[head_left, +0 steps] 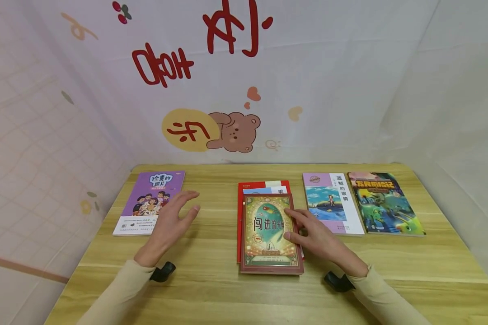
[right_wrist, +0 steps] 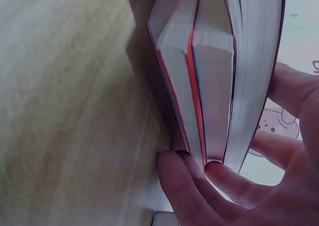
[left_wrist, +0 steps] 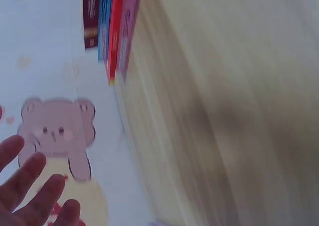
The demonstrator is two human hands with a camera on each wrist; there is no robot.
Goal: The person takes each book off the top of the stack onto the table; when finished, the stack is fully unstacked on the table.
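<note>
A stack of books lies mid-table, topped by a brown-bordered book with a green-gold cover (head_left: 268, 253). Under it, the edges of a red book (head_left: 241, 189) and a light-blue one (head_left: 264, 189) stick out. My right hand (head_left: 321, 237) rests at the stack's right side, thumb and a fingertip on the top cover, other fingers (right_wrist: 184, 191) against the book edges. My left hand (head_left: 172, 225) hovers with relaxed, spread fingers beside a purple book (head_left: 134, 207), holding nothing. In the left wrist view, a purple spine (left_wrist: 127, 32) shows at the stack's bottom.
On the right lie a lilac-and-white book with a sea picture (head_left: 329, 203) and a dark green book with a bright cover (head_left: 384, 203), side by side. A white printed cloth (head_left: 341, 90) hangs behind the wooden table (head_left: 203, 289) and along both sides.
</note>
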